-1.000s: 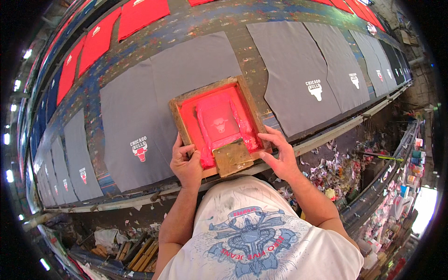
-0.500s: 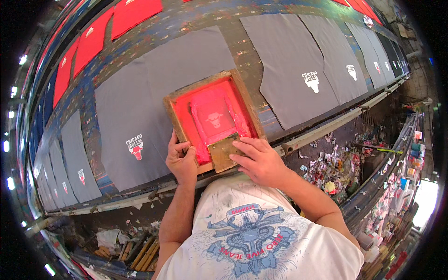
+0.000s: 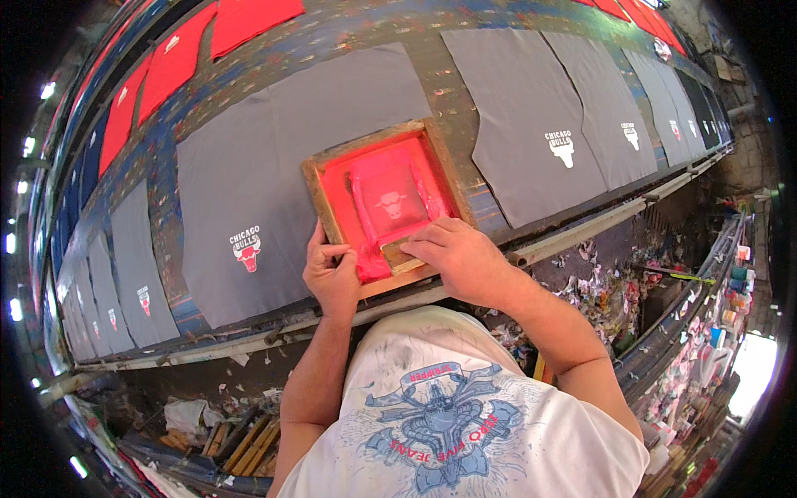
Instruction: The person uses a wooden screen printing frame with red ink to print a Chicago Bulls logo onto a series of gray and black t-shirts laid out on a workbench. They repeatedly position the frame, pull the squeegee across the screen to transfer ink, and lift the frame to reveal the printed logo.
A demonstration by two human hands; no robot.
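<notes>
A wooden-framed printing screen (image 3: 313, 184) lies over a grey fabric panel (image 3: 220, 199) on the long table. Its mesh is red, with a pale bull-head shape in the middle and thick red ink along the sides and near corner. My left hand (image 3: 332, 275) grips the frame's near left side, thumb and fingers closed around it. Inside the frame's near end, my right hand (image 3: 465, 264) holds a wooden squeegee (image 3: 402, 257), fingers over its top edge. The squeegee's lower edge sits at the ink; my fingers hide its right part.
Grey panels with white bull-head prints (image 3: 535, 124) lie to the right; other grey panels (image 3: 141, 257) lie left. Red pieces (image 3: 253, 23) are along the far side. A metal rail (image 3: 573, 232) edges the table, with scraps (image 3: 598, 295) below and containers (image 3: 739, 274) at far right.
The squeegee has tipped, its broad face now mostly out of sight, and it sits lower in the frame's near end. My right hand has moved slightly forward with it. My left hand keeps its grip.
</notes>
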